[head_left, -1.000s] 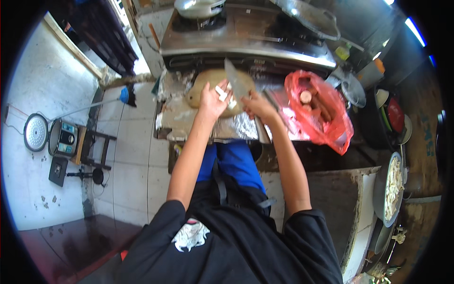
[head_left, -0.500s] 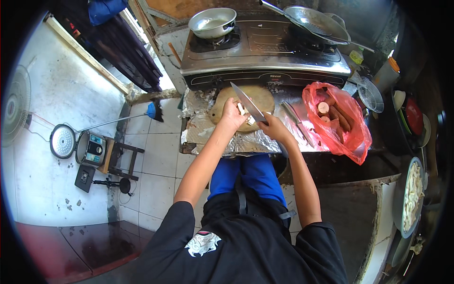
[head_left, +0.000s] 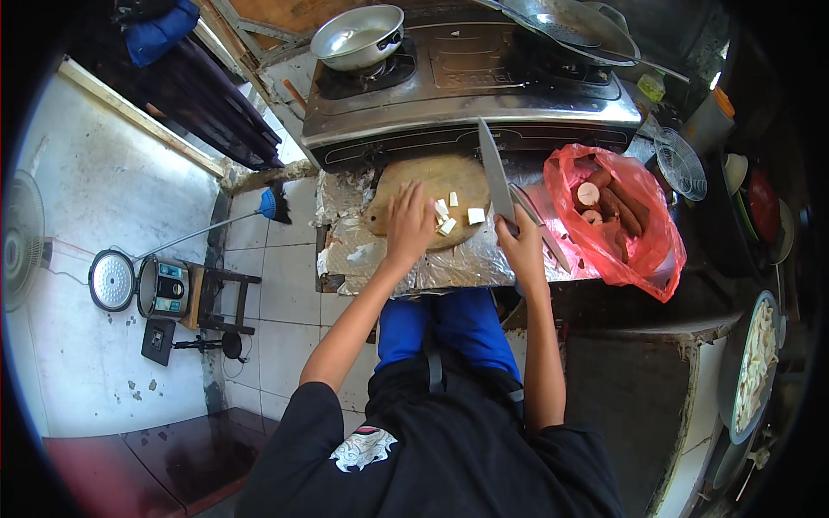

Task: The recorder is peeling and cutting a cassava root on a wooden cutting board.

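My left hand (head_left: pixel 411 222) rests with outstretched fingers on the left part of a round wooden cutting board (head_left: pixel 414 168), just left of several small white cut pieces (head_left: pixel 475 215). In my right hand (head_left: pixel 522 234) is the handle of a large kitchen knife (head_left: pixel 494 169), its blade pointing up and away from me near the board's right side. A second knife (head_left: pixel 552 241) lies on the foil-covered counter (head_left: pixel 350 259) beside that hand. To the right, an open red plastic bag (head_left: pixel 643 259) holds long brown tubers (head_left: pixel 624 211), some showing pale cut ends.
A two-burner stove (head_left: pixel 458 108) with a steel pan (head_left: pixel 356 41) and a wok (head_left: pixel 604 34) stands behind the board. A bowl of pale cut pieces (head_left: pixel 753 363), stacked dishes and a strainer (head_left: pixel 680 164) are at right; a rice cooker (head_left: pixel 162 287) and broom (head_left: pixel 273 203) are at left.
My left hand has released the white pieces and spread out on the board, leaving them visible. My right hand has moved the knife rightward, off the pieces, with its blade now more upright.
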`<state>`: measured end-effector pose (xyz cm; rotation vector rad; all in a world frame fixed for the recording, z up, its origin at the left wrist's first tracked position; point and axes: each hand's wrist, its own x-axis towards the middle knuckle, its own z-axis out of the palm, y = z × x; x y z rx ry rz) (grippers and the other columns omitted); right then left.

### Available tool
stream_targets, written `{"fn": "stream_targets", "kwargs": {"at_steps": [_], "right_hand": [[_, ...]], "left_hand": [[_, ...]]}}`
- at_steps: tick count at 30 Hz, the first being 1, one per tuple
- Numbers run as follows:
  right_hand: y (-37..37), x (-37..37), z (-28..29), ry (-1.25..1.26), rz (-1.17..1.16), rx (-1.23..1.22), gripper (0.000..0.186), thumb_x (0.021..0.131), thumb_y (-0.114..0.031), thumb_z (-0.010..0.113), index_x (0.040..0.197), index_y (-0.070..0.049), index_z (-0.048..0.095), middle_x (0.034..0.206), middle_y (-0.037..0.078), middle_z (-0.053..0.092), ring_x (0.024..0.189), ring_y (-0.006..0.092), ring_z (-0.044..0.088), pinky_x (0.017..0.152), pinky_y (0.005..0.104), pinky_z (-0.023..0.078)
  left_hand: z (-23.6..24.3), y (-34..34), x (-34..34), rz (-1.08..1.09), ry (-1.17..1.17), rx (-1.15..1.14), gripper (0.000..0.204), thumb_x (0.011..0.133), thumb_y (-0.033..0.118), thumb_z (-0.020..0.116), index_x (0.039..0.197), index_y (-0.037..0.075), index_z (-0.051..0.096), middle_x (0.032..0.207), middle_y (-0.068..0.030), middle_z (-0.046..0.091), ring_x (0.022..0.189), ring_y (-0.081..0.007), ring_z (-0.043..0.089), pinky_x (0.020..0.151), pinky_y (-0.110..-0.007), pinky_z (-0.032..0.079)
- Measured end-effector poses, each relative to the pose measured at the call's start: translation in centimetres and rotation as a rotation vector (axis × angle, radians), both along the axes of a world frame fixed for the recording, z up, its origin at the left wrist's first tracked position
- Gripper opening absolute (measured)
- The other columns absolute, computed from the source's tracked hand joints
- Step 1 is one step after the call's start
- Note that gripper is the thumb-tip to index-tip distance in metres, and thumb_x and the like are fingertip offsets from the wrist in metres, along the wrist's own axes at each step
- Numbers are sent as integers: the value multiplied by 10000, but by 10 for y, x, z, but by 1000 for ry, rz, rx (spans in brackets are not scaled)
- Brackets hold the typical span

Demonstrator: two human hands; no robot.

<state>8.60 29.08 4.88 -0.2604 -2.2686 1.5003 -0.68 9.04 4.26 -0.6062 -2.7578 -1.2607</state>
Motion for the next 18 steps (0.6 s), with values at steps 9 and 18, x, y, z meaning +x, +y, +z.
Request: {"fn": "stream_targets", "kwargs": {"at_steps": [9,18], "right_hand": [[-8,62,30,-163,-111,-333,127,912,-87,579,998,6,584,685,9,547,583,72,520,544,248,414],[-5,99,26,-200,-193,-469,116,946,-143,567,915,-31,569,612,-17,528,487,31,440,445,214,325]], "left_hand": [[-23,22,-7,31,287,-429,651,977,478,392,1423,5,359,1510,-164,323,1432,-353,208,1136,-573,110],[5,48,7,-246,372,-421,385,844,397,662,1086,98,677,1365,-95,463,1420,-311,200,1100,-629,137]]}}
